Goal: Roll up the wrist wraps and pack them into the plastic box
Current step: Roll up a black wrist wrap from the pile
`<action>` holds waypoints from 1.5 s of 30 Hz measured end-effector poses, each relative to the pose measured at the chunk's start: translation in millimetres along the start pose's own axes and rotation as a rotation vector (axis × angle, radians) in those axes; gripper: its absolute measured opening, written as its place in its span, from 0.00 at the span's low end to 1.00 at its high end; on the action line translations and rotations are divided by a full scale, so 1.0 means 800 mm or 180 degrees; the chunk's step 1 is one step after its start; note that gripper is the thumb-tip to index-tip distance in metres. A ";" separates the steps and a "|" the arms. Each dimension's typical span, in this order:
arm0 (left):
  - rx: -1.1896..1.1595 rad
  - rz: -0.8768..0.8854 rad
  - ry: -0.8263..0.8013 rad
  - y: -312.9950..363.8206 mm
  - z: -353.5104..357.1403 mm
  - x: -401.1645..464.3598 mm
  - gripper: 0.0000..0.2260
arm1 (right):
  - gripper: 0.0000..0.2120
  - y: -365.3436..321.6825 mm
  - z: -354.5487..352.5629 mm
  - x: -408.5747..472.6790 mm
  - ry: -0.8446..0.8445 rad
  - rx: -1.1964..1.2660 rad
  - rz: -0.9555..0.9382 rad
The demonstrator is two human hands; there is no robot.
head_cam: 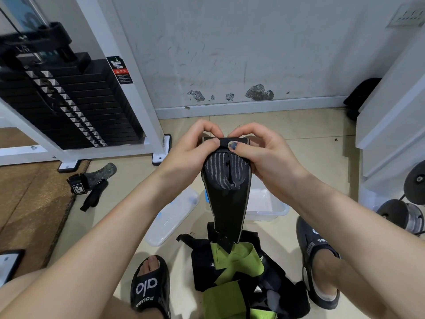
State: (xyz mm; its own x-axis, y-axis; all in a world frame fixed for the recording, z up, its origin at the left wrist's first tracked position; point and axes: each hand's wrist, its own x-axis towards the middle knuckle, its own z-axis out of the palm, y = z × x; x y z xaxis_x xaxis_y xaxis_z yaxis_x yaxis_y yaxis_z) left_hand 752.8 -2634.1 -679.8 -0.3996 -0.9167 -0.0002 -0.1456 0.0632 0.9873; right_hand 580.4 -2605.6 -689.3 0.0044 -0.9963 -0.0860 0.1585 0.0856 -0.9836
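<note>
- Head view: the left hand (190,148) and right hand (259,153) both pinch the top end of a long black cloth wrist wrap (226,192).
- The wrap hangs down in the air, with grey stripes near the top.
- Behind it, the clear plastic box (269,206) sits on the floor.
</note>
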 end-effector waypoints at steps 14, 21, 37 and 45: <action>0.0422 0.0331 0.0317 0.001 -0.006 -0.001 0.07 | 0.05 -0.005 0.001 0.001 -0.0110 0.0220 0.0344; 0.0527 0.0533 0.0359 -0.002 -0.001 -0.004 0.07 | 0.06 -0.006 0.000 0.001 -0.0118 0.0223 0.0281; 0.0170 0.0039 -0.0126 -0.007 -0.008 0.000 0.03 | 0.08 -0.006 -0.007 0.002 0.0006 -0.0022 -0.0080; 0.0124 0.0362 -0.0127 -0.007 -0.009 -0.001 0.06 | 0.07 -0.007 -0.011 -0.002 -0.0305 -0.0070 0.0489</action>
State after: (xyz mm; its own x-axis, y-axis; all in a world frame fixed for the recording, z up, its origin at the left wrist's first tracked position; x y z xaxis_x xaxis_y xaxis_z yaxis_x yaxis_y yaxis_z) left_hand 760.3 -2636.7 -684.6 -0.4510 -0.8864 0.1045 -0.1321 0.1821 0.9744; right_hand 570.6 -2604.5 -685.0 0.1211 -0.9677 -0.2210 0.1272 0.2359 -0.9634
